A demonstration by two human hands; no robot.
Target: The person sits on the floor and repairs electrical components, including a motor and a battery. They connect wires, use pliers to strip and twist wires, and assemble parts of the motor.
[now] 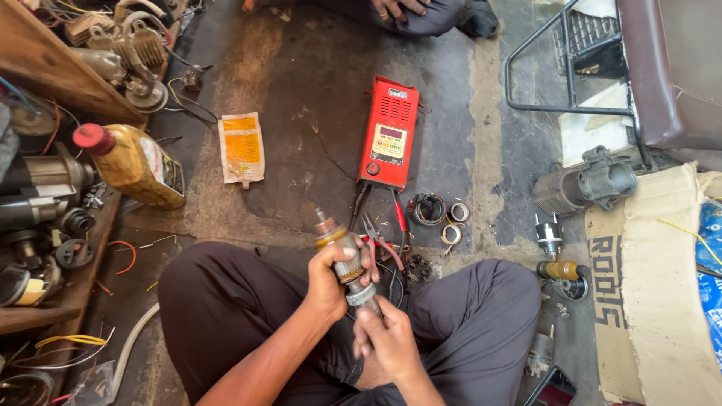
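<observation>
Left hand: the left hand (pixel 329 280) is clenched around the middle of a grey metal motor armature with a brass-coloured collar (pixel 344 259), holding it tilted over the lap.
Right hand: the right hand (pixel 387 340) pinches the armature's near, lower end with its fingertips.
Armature place: centre of the scene, above the crossed legs in dark trousers, its far tip pointing up and left.
Just beyond: red-handled pliers (pixel 382 242) lie on the floor right of the armature tip; a red box-shaped tester with a small display (pixel 389 132) stands farther off.
Left edge: a yellow oil bottle with a red cap (pixel 135 162) sits at the edge of a wooden bench.
Open room: bare dark floor (pixel 301 98) between bottle and tester, with only a yellow flat pouch (pixel 241 148) lying there.
Right: a grey ribbed motor housing (pixel 585 183) beside cardboard.
</observation>
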